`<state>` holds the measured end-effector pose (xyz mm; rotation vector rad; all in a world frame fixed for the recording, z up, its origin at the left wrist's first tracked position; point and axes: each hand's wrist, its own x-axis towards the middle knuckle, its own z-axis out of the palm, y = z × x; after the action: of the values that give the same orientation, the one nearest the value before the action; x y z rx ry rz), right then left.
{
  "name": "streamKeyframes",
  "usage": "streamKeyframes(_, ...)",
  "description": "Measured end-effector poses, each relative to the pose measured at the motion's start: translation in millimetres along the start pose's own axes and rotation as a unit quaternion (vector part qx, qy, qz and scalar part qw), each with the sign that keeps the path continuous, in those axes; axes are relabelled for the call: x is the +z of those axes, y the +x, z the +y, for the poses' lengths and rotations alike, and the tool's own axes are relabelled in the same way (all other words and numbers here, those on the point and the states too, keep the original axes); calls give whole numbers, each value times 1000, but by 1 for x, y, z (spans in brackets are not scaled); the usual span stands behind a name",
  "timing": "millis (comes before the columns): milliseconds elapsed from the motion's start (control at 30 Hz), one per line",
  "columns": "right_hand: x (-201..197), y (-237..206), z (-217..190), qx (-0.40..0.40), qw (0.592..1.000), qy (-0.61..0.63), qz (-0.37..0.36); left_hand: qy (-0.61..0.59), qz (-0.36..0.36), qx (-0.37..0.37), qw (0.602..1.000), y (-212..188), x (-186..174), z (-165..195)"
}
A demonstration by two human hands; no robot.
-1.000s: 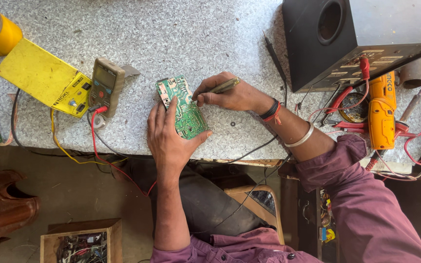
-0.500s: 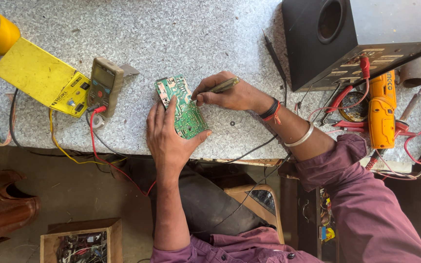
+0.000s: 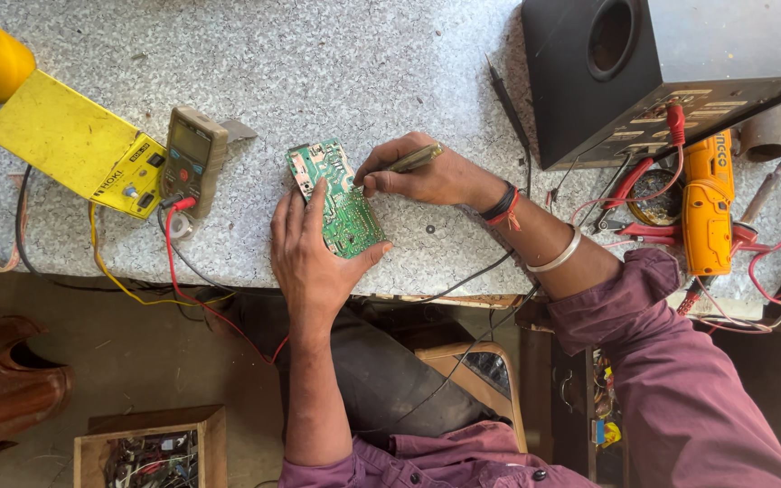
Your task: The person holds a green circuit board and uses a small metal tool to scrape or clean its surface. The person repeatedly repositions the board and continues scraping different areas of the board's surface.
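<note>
Now circuit board (image 3: 336, 199) between both hands.

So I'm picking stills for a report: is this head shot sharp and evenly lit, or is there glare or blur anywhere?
Head view: soft, even daylight with faint shadows. The green circuit board is crisp, and so are the left hand holding it and the right hand with its slim tool. No glare on the speckled worktop. The area below the bench edge is dimmer. Edges look slightly bent by the wide lens.

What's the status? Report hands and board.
Left hand holds green circuit board. Right hand presses slim olive probe to it. Nothing blocking.
</note>
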<state>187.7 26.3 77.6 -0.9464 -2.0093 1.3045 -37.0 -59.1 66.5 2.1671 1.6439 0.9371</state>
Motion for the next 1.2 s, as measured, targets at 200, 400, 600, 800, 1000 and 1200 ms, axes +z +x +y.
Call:
streamKeyframes(200,1,-1,-1,11,1000,-5,0,1,2,4,1000,0,0,0)
streamKeyframes(400,0,0,-2,0,1000,-8,-1,3,-2,0,1000,1,0,0)
streamKeyframes(600,1,0,-1,10,1000,-4,2,4,-7,-8,1000,0,1,1)
streamKeyframes(800,1,0,0,12,1000,1,3,4,-4,-4,1000,0,1,0)
streamKeyframes(1000,1,0,-2,18,1000,2,4,1,-3,-1,1000,0,0,0)
streamKeyframes(1200,1,0,-3,24,1000,2,5,0,0,2,1000,0,0,0)
